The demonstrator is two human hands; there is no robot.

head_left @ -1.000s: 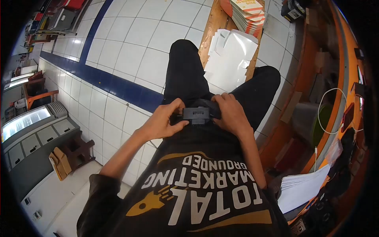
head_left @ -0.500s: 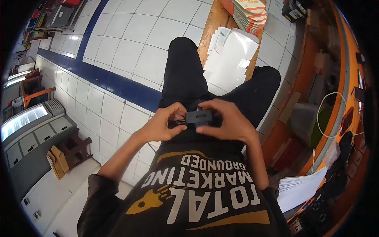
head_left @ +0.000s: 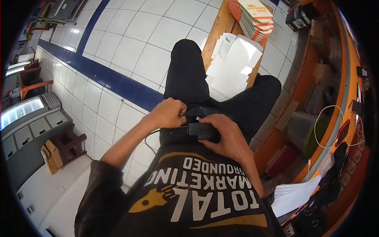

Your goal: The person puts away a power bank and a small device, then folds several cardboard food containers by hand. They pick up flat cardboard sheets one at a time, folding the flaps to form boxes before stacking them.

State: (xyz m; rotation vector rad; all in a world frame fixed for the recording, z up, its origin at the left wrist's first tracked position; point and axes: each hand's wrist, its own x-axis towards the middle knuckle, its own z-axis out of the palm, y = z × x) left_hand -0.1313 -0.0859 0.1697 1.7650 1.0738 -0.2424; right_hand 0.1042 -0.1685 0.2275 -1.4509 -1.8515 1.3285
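Observation:
My right hand (head_left: 227, 136) is closed around a small black box-shaped device (head_left: 199, 129), thumb and fingers on its right end, held over my lap. My left hand (head_left: 169, 113) is curled closed just to the left of it, knuckles up. Whatever its fingers pinch is hidden against the dark trousers. A thin black cable (head_left: 147, 139) loops out below my left wrist and runs toward the device's left end. A dark patch with a dotted mesh pattern (head_left: 213, 111) shows just behind my right hand.
Between my knees stands a wooden bench (head_left: 221, 25) with flat white card pieces (head_left: 233, 65) and a stack of printed orange-and-white cartons (head_left: 256, 19). An orange-edged counter with shelves (head_left: 302, 87) lies to the right, with papers (head_left: 296, 193) and a white cable (head_left: 319, 118).
My left hand has moved up and left from the device and curled tighter. The device has shifted slightly down in my right hand. The cable loop now shows beneath my left wrist.

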